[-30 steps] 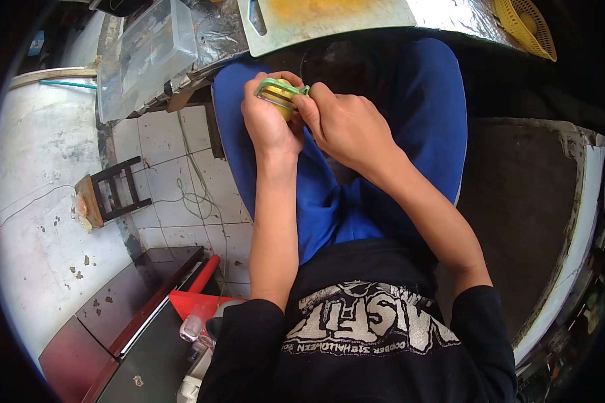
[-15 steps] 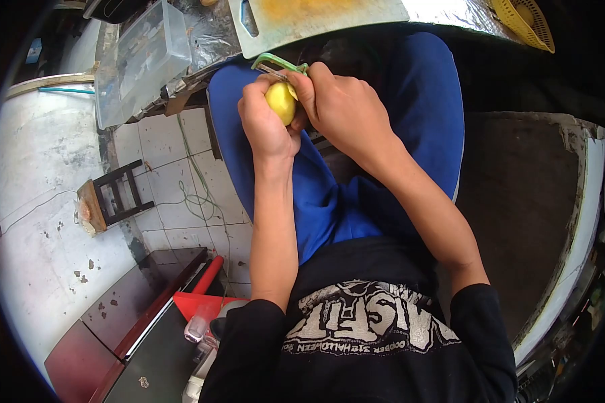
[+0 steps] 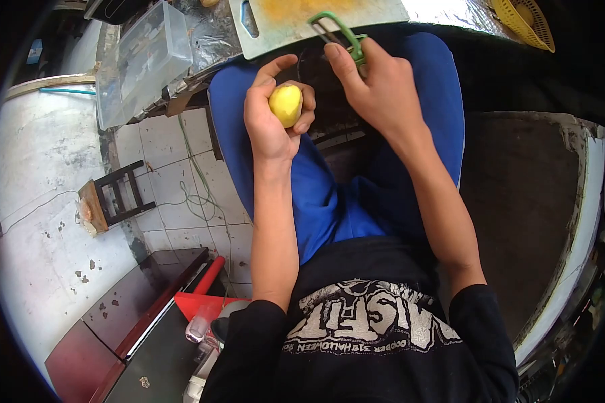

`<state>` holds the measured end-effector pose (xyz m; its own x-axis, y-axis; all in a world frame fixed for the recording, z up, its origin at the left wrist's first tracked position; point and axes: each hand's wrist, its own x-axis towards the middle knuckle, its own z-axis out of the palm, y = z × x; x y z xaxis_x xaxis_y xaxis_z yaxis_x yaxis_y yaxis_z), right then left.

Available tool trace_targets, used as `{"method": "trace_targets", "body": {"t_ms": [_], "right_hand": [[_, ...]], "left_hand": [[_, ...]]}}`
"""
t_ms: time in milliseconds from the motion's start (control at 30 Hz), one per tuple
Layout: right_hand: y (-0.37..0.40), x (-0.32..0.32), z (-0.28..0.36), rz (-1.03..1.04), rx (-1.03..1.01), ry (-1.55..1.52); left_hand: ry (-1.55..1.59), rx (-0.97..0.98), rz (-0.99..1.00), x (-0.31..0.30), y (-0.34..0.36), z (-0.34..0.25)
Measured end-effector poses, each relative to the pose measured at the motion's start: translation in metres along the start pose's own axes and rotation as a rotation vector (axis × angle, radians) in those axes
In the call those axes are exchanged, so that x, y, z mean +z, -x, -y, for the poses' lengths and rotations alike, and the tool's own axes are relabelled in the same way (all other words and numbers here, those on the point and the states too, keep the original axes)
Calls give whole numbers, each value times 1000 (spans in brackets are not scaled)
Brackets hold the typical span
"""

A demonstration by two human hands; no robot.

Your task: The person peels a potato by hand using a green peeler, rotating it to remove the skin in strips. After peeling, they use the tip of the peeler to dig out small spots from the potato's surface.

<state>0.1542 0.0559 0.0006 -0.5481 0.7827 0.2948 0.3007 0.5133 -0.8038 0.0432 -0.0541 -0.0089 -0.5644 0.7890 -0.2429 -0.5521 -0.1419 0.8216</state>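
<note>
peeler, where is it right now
Head view, top centre: the green peeler is in the right hand, up by the cutting board near edge, apart from the yellow vegetable in the left hand.

The peeled potato (image 3: 286, 105) is coloured pale yellow, and the peeler (image 3: 343, 33) green, with a dark blade. The trousers (image 3: 329, 201) are seen in plain bright blue. The shirt (image 3: 370, 269) is black, printed with cracked white lettering. The cutting board (image 3: 282, 27) is pale grey-green, stained orange-yellow. The basket (image 3: 526, 23) is yellow latticework. The floor tiles (image 3: 168, 168) are white, gridded by dark joints.
</note>
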Motion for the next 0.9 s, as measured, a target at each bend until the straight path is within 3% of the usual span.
{"method": "trace_targets", "body": {"t_ms": [167,267,333,433,500,600,700,800,833,900], "right_hand": [[-1,-11,-2,42,52,72],[0,-8,0,51,96,-69],[-1,-7,0,145,181,-26],[4,4,1,217,107,-172],[14,13,8,297,124,-200],[20,22,11,324,93,-167],[17,22,10,315,214,-326],[12,15,2,339,158,-304],[10,13,3,327,38,-162],[7,9,-4,327,-62,-157]], "left_hand": [[200,-40,56,-11,-6,1],[353,-109,130,-19,-9,3],[415,-136,150,-24,-11,8],[406,-73,73,-13,-12,15],[436,-62,-233,0,-13,17],[391,-33,-209,0,-10,19],[287,89,-159,2,-12,23],[330,80,-110,12,-10,14],[358,51,-108,14,-8,11],[349,-16,-43,7,-5,8]]}}
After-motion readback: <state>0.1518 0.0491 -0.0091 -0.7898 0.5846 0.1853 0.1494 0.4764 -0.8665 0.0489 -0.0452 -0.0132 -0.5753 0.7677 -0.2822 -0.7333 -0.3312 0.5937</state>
